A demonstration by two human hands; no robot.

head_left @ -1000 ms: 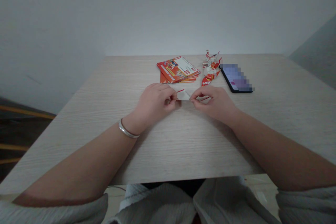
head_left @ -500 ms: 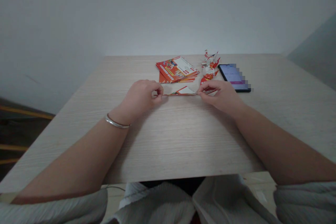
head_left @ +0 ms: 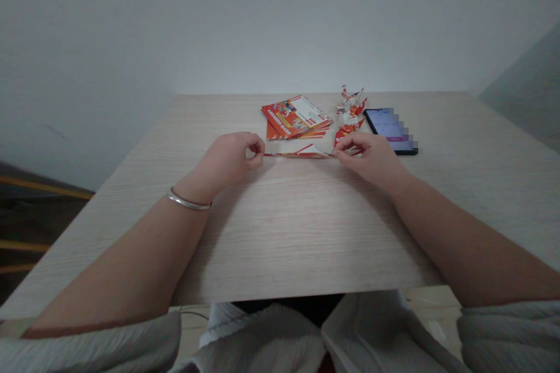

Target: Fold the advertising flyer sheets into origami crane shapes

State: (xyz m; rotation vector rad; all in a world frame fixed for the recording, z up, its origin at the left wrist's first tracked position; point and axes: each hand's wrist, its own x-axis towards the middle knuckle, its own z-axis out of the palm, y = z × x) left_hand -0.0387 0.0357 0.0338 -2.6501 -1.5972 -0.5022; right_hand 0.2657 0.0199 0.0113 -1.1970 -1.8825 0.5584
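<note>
A narrow folded strip of red and white printed paper [head_left: 301, 154] stretches between my two hands, just above or on the table. My left hand [head_left: 234, 157] pinches its left end between thumb and fingertips; a silver bangle is on that wrist. At the other end, my right hand [head_left: 365, 157] pinches the paper too, and the tip there is partly hidden by the fingers. A white triangular flap stands up along the middle of the strip. Right behind it lies a fanned stack of red and white printed paper sheets [head_left: 297, 116].
Folded red and white paper pieces [head_left: 350, 113] stand behind my right hand. A phone [head_left: 389, 131] with its screen lit lies to their right. The pale wooden table [head_left: 297, 233] meets a white wall at its back edge.
My left hand has slid slightly left along the strip, so more of its twisted or folded left end shows. My right hand keeps its pinch, shifted very slightly right.
</note>
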